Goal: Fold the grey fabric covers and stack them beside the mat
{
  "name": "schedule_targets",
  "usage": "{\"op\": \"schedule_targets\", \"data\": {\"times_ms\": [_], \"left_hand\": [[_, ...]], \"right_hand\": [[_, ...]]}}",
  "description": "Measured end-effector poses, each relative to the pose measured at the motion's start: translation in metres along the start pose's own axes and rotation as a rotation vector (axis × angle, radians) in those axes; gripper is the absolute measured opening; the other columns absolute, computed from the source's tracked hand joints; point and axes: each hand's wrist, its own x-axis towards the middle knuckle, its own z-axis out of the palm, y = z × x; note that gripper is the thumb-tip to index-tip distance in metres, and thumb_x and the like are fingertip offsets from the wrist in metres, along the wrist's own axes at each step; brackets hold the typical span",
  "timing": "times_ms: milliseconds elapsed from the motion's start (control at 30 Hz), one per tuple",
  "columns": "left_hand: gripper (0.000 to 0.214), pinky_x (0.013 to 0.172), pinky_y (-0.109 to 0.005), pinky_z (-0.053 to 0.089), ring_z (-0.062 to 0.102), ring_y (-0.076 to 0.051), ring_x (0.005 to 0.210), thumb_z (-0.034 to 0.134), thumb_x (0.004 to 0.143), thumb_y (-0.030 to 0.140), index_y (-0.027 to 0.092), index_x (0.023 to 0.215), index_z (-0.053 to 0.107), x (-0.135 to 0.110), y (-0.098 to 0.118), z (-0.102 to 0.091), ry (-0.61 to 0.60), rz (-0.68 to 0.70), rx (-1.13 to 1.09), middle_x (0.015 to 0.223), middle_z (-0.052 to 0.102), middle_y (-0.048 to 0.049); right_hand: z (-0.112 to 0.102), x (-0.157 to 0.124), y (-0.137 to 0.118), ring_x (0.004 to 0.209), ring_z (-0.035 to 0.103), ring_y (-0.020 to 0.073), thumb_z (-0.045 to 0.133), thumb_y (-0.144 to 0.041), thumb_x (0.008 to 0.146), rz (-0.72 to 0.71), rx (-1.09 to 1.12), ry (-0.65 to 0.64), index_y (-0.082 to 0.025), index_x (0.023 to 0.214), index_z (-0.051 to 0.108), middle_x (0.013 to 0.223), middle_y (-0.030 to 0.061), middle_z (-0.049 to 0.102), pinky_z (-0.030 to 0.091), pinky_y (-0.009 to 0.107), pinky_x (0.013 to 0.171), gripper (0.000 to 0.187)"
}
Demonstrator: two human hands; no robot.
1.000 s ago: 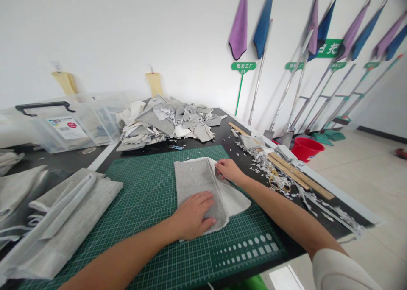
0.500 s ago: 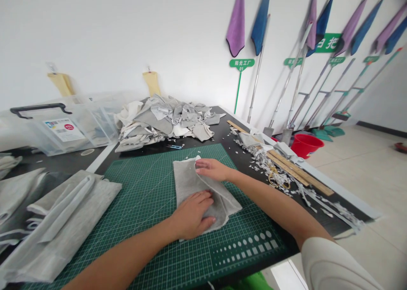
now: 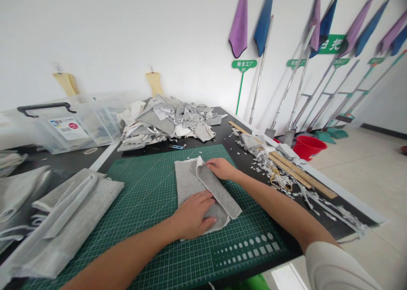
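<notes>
Folded grey pieces (image 3: 70,224) lie at lower left. At lower centre, the left hand (image 3: 194,216) presses flat, fingers slightly spread, gripping nothing, on a grey cloth (image 3: 187,177) atop the green mat (image 3: 143,196). Right of centre, the right hand (image 3: 222,168), fingers drawn together, meets the cloth's turned-over flap (image 3: 221,195); any pinch cannot be confirmed.

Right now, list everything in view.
Fabric piece: one, grey, on mat
Cutting mat: one, green, on table
Table: count unclear, black, below
Folded fabrics: several, grey, left
Fabric heap: one, grey-white, behind mat
Bin: one, clear, left
Small tool: one, blue, behind mat
Wooden strips: several, tan, right
Scraps: many, pale, right
Bucket: at least one, red, floor
Hanging cloths: eight, purple/blue, wall
Signs: five, green, wall
Hung pieces: two, yellow, wall
Poles: several, mixed, wall
Left hand: one, bare, on fabric
Right hand: one, bare, at flap
</notes>
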Motion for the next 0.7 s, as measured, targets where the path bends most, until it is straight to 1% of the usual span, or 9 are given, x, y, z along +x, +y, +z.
{"op": "schedule_targets", "data": {"times_ms": [100, 167, 233, 333, 433, 500, 567, 700], "left_hand": [[0.05, 0.104, -0.042, 0.031, 0.04, -0.024, 0.123, 0.052, 0.081, 0.042, 0.018, 0.125, 0.048, 0.0, 0.0, 0.0, 0.0, -0.007, 0.001, 0.136, 0.043, -0.0099], [0.051, 0.105, -0.041, 0.031, 0.04, -0.024, 0.123, 0.052, 0.081, 0.042, 0.018, 0.125, 0.048, 0.0, 0.001, -0.001, -0.005, -0.01, 0.004, 0.136, 0.043, -0.0099], [0.051, 0.105, -0.041, 0.031, 0.04, -0.024, 0.123, 0.051, 0.081, 0.042, 0.018, 0.125, 0.047, 0.0, 0.001, -0.001, -0.007, -0.01, 0.007, 0.136, 0.043, -0.0097], [0.05, 0.105, -0.041, 0.031, 0.04, -0.024, 0.123, 0.051, 0.081, 0.042, 0.017, 0.125, 0.048, 0.0, 0.001, -0.001, -0.008, -0.01, 0.015, 0.135, 0.044, -0.0099], [0.051, 0.105, -0.04, 0.03, 0.04, -0.024, 0.123, 0.05, 0.082, 0.043, 0.016, 0.125, 0.048, 0.001, 0.0, 0.001, -0.007, -0.01, 0.03, 0.135, 0.044, -0.0106], [0.051, 0.105, -0.04, 0.03, 0.04, -0.024, 0.123, 0.05, 0.081, 0.043, 0.016, 0.125, 0.048, 0.001, 0.0, 0.001, -0.007, -0.01, 0.035, 0.135, 0.044, -0.0107], [0.051, 0.105, -0.04, 0.031, 0.04, -0.024, 0.123, 0.051, 0.081, 0.044, 0.017, 0.124, 0.048, 0.001, -0.001, 0.002, -0.01, -0.008, 0.033, 0.135, 0.044, -0.0104], [0.051, 0.105, -0.04, 0.031, 0.04, -0.024, 0.123, 0.05, 0.081, 0.043, 0.016, 0.124, 0.047, 0.0, -0.001, 0.001, -0.008, -0.003, 0.032, 0.135, 0.044, -0.0107]], "right_hand": [[0.002, 0.002, 0.003, 0.092, 0.061, 0.0202, 0.044, -0.027, 0.085, -0.075, -0.076, -0.08, -0.017, 0.098, 0.068, 0.099, 0.0067, 0.069, 0.042, 0.027, 0.08, 0.029], [0.002, 0.006, 0.0, 0.088, 0.061, 0.0205, 0.046, -0.027, 0.084, -0.159, -0.12, -0.141, -0.017, 0.092, 0.07, 0.093, 0.0075, 0.07, 0.041, 0.028, 0.079, 0.027], [0.004, 0.012, -0.005, 0.088, 0.061, 0.0203, 0.048, -0.025, 0.083, -0.238, -0.161, -0.187, -0.016, 0.088, 0.07, 0.09, 0.0079, 0.07, 0.04, 0.028, 0.081, 0.024], [0.011, 0.021, -0.013, 0.093, 0.059, 0.0206, 0.047, -0.022, 0.084, -0.327, -0.226, -0.205, -0.014, 0.092, 0.068, 0.095, 0.009, 0.068, 0.038, 0.03, 0.087, 0.024], [0.022, 0.027, -0.019, 0.101, 0.056, 0.0219, 0.048, -0.024, 0.083, -0.38, -0.256, -0.204, -0.013, 0.1, 0.064, 0.107, 0.0111, 0.065, 0.038, 0.032, 0.09, 0.025], [0.03, 0.028, -0.02, 0.108, 0.053, 0.0228, 0.049, -0.025, 0.083, -0.403, -0.271, -0.211, -0.012, 0.103, 0.062, 0.117, 0.0129, 0.06, 0.037, 0.033, 0.092, 0.028], [0.035, 0.027, -0.02, 0.114, 0.05, 0.0232, 0.048, -0.026, 0.084, -0.397, -0.282, -0.213, -0.012, 0.108, 0.061, 0.123, 0.0136, 0.056, 0.036, 0.033, 0.095, 0.03], [0.036, 0.026, -0.017, 0.114, 0.05, 0.0231, 0.044, -0.024, 0.086, -0.295, -0.292, -0.178, -0.016, 0.112, 0.058, 0.125, 0.0115, 0.055, 0.035, 0.036, 0.095, 0.03]]}}
